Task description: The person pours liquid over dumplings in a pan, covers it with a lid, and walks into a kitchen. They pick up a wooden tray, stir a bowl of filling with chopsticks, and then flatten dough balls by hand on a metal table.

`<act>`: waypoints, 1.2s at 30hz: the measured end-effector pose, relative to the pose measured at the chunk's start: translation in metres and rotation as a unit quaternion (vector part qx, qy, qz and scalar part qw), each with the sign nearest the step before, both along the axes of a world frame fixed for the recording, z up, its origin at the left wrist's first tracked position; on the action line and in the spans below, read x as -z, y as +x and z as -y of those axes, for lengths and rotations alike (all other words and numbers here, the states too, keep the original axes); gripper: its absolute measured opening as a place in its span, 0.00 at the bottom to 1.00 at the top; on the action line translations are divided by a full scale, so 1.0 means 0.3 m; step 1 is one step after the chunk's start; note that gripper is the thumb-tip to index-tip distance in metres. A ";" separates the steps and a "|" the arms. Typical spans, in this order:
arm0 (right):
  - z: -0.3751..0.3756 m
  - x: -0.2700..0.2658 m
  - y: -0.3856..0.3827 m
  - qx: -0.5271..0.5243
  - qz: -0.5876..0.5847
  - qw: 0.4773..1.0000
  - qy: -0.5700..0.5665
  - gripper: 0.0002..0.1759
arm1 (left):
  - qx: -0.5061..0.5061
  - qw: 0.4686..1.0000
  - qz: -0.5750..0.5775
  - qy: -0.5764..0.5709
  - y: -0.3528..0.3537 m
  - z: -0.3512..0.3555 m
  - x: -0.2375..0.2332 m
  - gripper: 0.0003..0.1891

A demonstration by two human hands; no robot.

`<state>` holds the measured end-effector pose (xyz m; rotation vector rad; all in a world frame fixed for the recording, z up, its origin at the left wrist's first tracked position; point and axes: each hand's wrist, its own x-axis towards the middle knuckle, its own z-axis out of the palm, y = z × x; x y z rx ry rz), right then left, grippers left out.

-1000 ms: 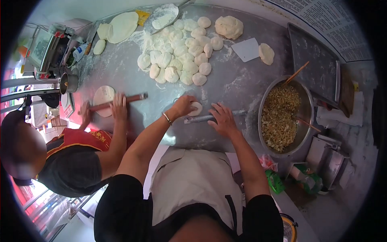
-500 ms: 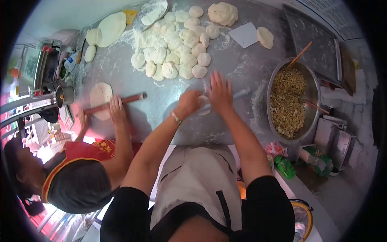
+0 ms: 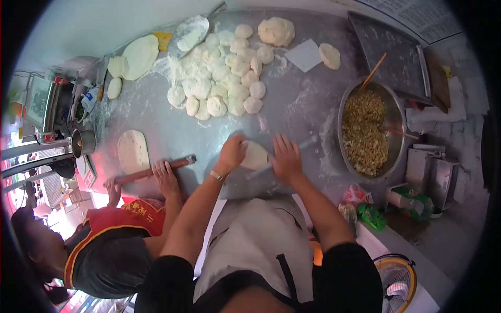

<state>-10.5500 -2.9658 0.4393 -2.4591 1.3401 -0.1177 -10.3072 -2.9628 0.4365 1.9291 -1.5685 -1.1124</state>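
Near the table's (image 3: 172, 125) front edge, left hand (image 3: 232, 151) is pinching the dough (image 3: 255, 155); right hand (image 3: 286, 157) is pressing flat-open on the pin (image 3: 308, 142).

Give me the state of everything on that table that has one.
dough disc, flattened, left hand holding its edge
metal rolling pin, lying under right hand, palm flat
dough balls, unrolled, piled
filling bowl, nearly full
co-worker's dough, rolled into an oval

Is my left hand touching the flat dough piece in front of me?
Touching. The head view shows the left hand lying on the left edge of the flat dough piece, with no gap.
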 end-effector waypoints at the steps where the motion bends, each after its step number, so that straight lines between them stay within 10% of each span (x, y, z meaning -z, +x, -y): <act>1: -0.055 -0.048 -0.041 -0.016 -0.022 0.999 0.043 0.41 | -0.008 0.997 -0.082 -0.001 0.006 -0.002 0.002 0.13; 3: -0.020 -0.004 -0.035 -0.034 -0.023 0.999 -0.011 0.42 | -0.032 0.968 -0.249 0.025 -0.013 -0.092 0.034 0.14; 6: 0.198 0.023 0.149 0.033 -0.003 0.998 -0.046 0.41 | 0.149 0.980 0.123 0.055 -0.098 0.050 -0.007 0.15; 10: 0.304 0.050 0.231 0.086 0.044 0.994 -0.058 0.41 | 0.149 0.979 0.142 0.009 -0.093 0.132 0.038 0.14; 13: 0.027 0.021 0.034 0.005 0.002 1.000 -0.013 0.42 | 0.026 0.997 0.030 -0.066 -0.018 -0.007 0.038 0.12; 16: -0.098 -0.027 -0.094 -0.033 -0.017 0.999 0.019 0.41 | -0.126 0.938 -0.308 0.093 -0.024 -0.144 0.097 0.12; 17: -0.040 -0.017 -0.044 -0.031 -0.017 0.999 -0.009 0.41 | 0.061 0.987 -0.121 0.091 -0.014 -0.126 0.083 0.13; 20: 0.234 0.053 0.195 0.072 0.014 0.993 -0.095 0.39 | 0.107 0.988 0.103 0.050 -0.090 0.034 -0.057 0.13; 24: 0.301 0.038 0.257 0.088 0.067 0.990 -0.090 0.36 | 0.104 0.986 0.112 0.064 -0.072 0.092 0.017 0.14; 28: 0.000 0.014 -0.036 -0.006 0.006 1.000 -0.012 0.40 | -0.103 0.971 -0.213 -0.043 0.028 -0.142 0.096 0.14; 36: 0.304 0.042 0.253 0.087 0.037 0.988 -0.120 0.38 | 0.116 0.985 0.111 0.064 -0.085 0.071 -0.047 0.14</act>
